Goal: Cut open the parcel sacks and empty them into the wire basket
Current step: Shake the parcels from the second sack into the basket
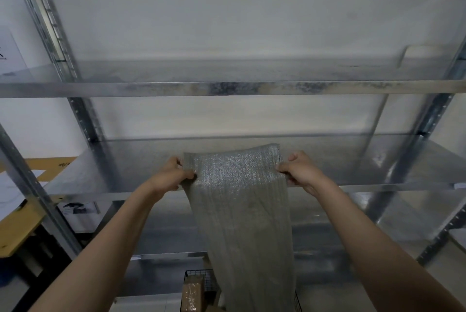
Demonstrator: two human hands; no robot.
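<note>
- Above the wire basket (pixel 200 277), the sack (pixel 242 205) hangs by its top corners, left hand (pixel 171 173) and right hand (pixel 301 170) each pinching one.
- A slack pinch could drop it.
- Its mouth is hidden, perhaps off the basket's rim; contents could spill outside.

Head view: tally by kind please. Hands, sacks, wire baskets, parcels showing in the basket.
Hands: 2, left hand and right hand, each gripping the sack
Sacks: 1, sack, hanging over the basket
Wire baskets: 1, wire basket
Parcels: 1 clearly seen, brown parcel; any others are hidden
Total: 5
</note>
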